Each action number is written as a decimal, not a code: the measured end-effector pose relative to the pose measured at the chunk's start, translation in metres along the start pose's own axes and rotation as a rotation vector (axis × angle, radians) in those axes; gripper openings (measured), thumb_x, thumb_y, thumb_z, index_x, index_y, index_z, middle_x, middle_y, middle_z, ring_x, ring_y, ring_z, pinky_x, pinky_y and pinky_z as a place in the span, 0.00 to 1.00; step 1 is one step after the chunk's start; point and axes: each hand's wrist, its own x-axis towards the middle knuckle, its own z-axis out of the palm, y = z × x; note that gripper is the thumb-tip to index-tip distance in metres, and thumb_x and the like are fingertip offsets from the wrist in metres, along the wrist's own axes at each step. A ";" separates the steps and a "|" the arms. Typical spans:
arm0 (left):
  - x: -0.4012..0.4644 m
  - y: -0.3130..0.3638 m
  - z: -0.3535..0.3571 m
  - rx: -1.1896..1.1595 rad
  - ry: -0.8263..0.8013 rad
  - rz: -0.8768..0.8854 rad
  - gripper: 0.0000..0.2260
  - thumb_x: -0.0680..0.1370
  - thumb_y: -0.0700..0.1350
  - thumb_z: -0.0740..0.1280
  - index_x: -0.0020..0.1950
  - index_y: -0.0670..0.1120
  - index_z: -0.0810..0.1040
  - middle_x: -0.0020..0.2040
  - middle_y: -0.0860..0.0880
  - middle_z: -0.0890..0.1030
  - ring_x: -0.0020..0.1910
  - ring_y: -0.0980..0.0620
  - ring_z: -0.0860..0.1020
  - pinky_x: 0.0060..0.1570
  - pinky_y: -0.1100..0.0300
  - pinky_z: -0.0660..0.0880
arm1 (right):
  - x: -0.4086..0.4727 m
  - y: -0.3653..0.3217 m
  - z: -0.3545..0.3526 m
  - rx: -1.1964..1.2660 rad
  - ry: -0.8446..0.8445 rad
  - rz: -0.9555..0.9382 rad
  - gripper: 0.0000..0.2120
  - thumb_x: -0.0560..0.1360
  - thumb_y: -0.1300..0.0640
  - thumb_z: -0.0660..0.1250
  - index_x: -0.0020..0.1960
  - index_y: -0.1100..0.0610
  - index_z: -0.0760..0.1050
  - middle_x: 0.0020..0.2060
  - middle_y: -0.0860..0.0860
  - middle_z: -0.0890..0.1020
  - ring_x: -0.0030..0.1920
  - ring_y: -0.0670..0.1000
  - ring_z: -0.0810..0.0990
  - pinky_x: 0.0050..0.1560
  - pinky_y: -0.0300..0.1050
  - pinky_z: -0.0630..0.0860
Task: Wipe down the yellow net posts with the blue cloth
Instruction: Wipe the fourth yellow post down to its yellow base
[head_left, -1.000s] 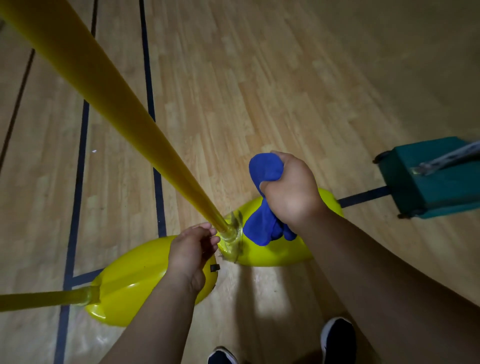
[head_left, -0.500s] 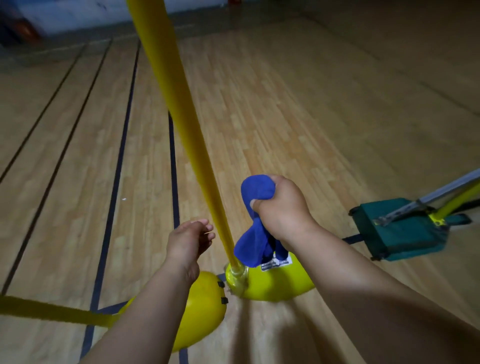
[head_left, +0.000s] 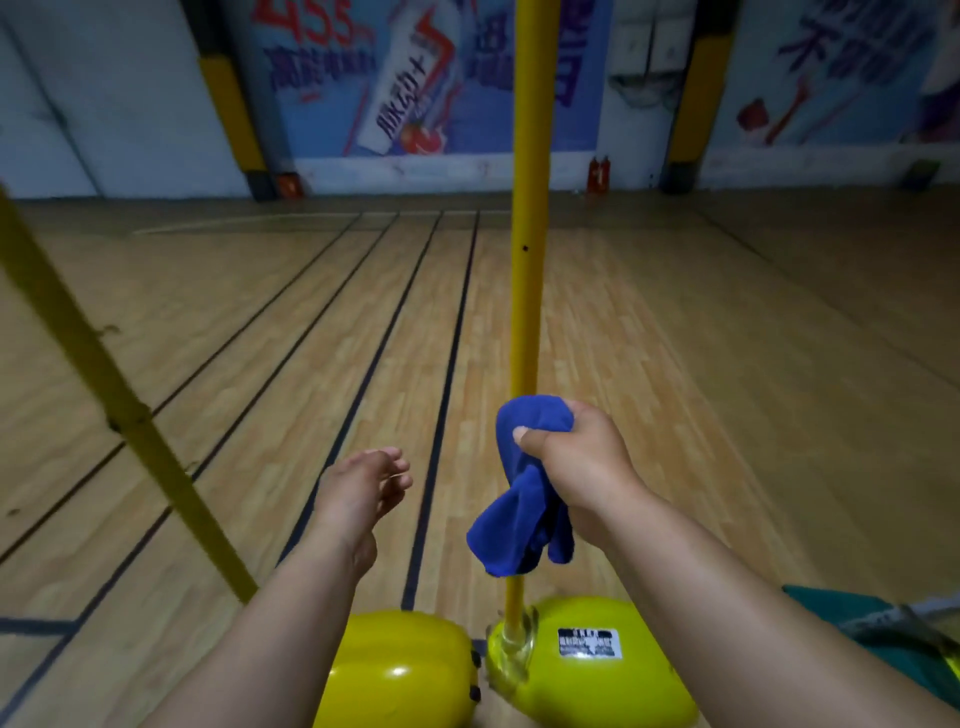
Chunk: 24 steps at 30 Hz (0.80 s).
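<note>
Right hand grips the blue cloth, bunched against the upright yellow post. Post axis runs vertical, directly ahead of that hand. Left hand hangs relaxed, empty, beside it. Second post leans farther left.

Wooden court floor with dark lines, wall banners, red extinguishers, green object.

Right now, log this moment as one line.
right hand grips blue cloth around upright yellow post | left hand free | wiping underway
</note>
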 end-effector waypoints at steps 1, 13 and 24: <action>-0.005 0.009 -0.008 -0.008 0.006 0.016 0.06 0.79 0.40 0.65 0.51 0.42 0.81 0.41 0.46 0.83 0.34 0.51 0.80 0.42 0.59 0.79 | -0.006 -0.005 0.004 0.032 -0.014 0.014 0.09 0.77 0.62 0.70 0.49 0.47 0.77 0.48 0.54 0.85 0.48 0.56 0.85 0.50 0.52 0.83; -0.031 0.145 -0.129 -0.059 0.159 0.247 0.06 0.81 0.40 0.64 0.53 0.43 0.81 0.48 0.43 0.84 0.43 0.48 0.82 0.44 0.57 0.78 | -0.050 -0.075 0.129 0.116 -0.180 -0.009 0.06 0.77 0.64 0.70 0.50 0.55 0.79 0.45 0.58 0.86 0.45 0.60 0.86 0.48 0.56 0.83; 0.049 0.292 -0.270 0.106 0.058 0.413 0.08 0.81 0.39 0.63 0.58 0.42 0.79 0.50 0.43 0.82 0.41 0.49 0.78 0.45 0.57 0.74 | -0.029 -0.140 0.306 0.229 -0.226 -0.083 0.07 0.77 0.62 0.71 0.52 0.53 0.81 0.34 0.51 0.87 0.36 0.51 0.86 0.34 0.45 0.79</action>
